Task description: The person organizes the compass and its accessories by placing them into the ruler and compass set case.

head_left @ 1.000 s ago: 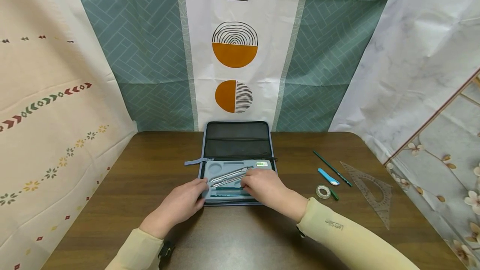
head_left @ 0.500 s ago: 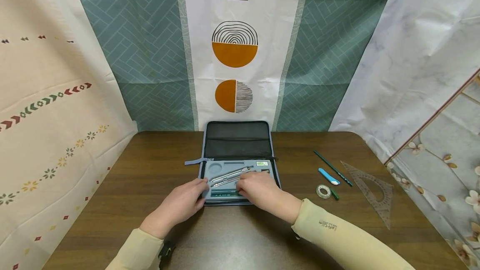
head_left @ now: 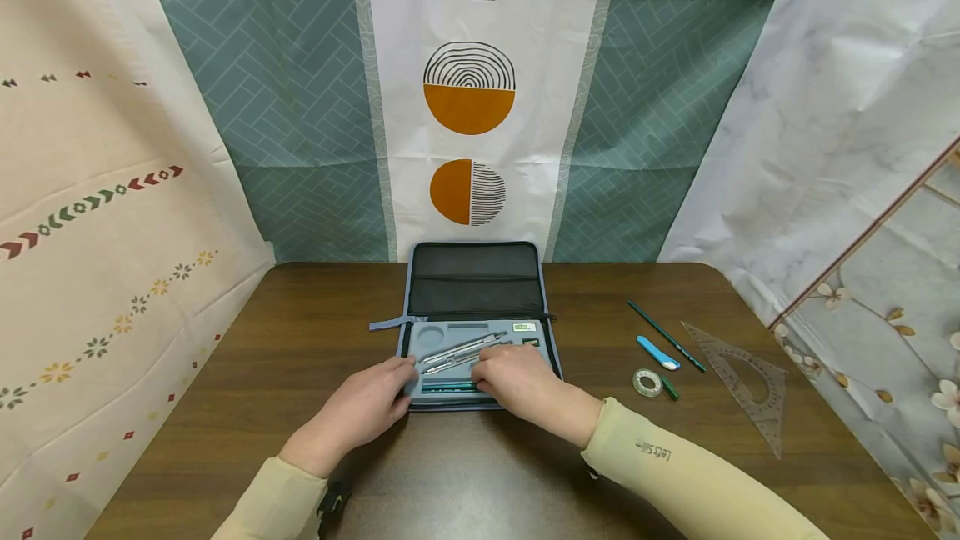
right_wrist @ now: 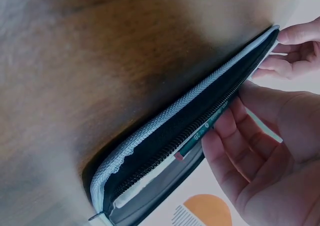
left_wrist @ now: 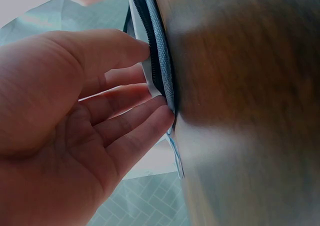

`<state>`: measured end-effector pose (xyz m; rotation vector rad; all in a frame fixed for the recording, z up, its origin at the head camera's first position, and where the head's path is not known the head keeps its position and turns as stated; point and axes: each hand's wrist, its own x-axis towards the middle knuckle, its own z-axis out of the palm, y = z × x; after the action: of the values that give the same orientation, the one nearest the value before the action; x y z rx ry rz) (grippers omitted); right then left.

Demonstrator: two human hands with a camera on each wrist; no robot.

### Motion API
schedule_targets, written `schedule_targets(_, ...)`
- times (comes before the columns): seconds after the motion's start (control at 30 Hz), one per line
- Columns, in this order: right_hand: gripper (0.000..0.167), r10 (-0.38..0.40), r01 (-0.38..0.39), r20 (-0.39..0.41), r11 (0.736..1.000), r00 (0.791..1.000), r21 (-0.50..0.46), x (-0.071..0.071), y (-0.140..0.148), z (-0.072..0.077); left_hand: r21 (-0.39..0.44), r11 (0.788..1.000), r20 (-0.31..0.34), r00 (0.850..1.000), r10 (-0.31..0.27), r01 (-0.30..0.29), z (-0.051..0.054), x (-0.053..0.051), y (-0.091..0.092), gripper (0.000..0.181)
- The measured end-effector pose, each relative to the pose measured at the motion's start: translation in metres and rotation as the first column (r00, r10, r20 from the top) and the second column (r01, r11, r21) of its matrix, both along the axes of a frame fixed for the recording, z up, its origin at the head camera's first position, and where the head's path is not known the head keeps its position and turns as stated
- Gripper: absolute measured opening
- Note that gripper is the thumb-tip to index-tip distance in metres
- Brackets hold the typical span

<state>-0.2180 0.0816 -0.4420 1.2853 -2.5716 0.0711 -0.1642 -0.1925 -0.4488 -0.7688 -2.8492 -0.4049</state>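
An open blue-grey zip case (head_left: 477,296) with a grey moulded insert lies in front of me. My left hand (head_left: 366,400) grips its front left corner, thumb and fingers against the zipped edge. At the front of the insert, my right hand (head_left: 520,377) pinches a green 2B pencil (right_wrist: 200,135) between thumb and fingers; its red-tipped end juts out in the right wrist view. Toward the left, dark green pencil length (head_left: 446,388) shows along the front slot. Silver compasses (head_left: 463,350) lie slanted behind it, partly hidden by my right hand.
Right of the case on the brown table (head_left: 315,307) lie another green pencil (head_left: 663,333), a blue-and-white cutter-like tool (head_left: 657,353), a round tape roll (head_left: 647,383), a small green item (head_left: 669,390) and a clear set square (head_left: 738,382). A white eraser (head_left: 524,327) sits in the insert.
My right hand has shifted slightly left and toward me along the insert. The pencil lengths at the front now lie closer together. My left hand has stayed at the corner.
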Motion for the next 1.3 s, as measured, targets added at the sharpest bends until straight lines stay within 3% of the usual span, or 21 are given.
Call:
schedule_targets(0.47, 0.011, -0.004, 0.004, -0.010, 1.000, 1.000, -0.002, 0.0003, -0.0009, -0.0011, 0.009, 1.000, 0.024, 1.000, 0.010, -0.011, 0.0019, 0.0002, 0.0002, 0.024)
schedule_targets(0.93, 0.007, -0.018, 0.017, 0.045, 1.000, 0.999, 0.013, -0.0015, -0.0009, 0.0000, 0.005, 1.000, 0.019, 1.000, 0.011, -0.011, -0.0004, -0.0019, -0.0001, 0.024)
schedule_targets(1.3, 0.016, -0.010, 0.010, 0.026, 1.000, 1.000, -0.021, -0.0006, -0.0002, -0.0026, 0.007, 1.000, 0.031, 0.999, 0.012, -0.012, -0.0003, -0.0004, -0.0002, 0.024)
